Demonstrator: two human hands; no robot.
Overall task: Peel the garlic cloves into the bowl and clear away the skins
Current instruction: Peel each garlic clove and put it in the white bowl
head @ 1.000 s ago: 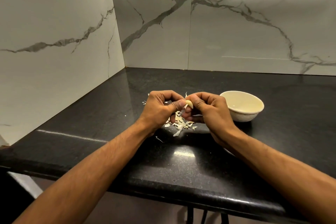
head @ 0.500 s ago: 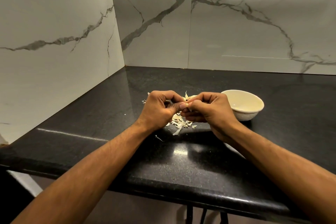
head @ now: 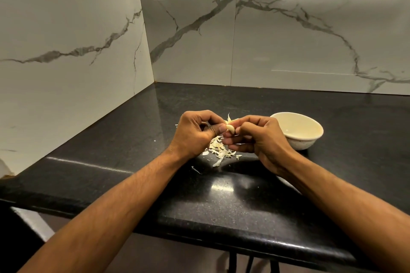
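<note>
On the black table [head: 137, 139], a heap of garlic skins [head: 218, 148] lies just under both hands. Above it, the left hand [head: 195, 134] and right hand [head: 261, 137] pinch one garlic clove [head: 230, 128] between their fingertips. The cream bowl [head: 297, 139] stands just right of the right hand.

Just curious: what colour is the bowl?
Cream, plain inside; the bowl shows best in the head view.

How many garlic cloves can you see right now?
1: a pale, partly peeled garlic clove pinched between the left hand and right hand. Others may be hidden inside the cream ceramic bowl.
</note>
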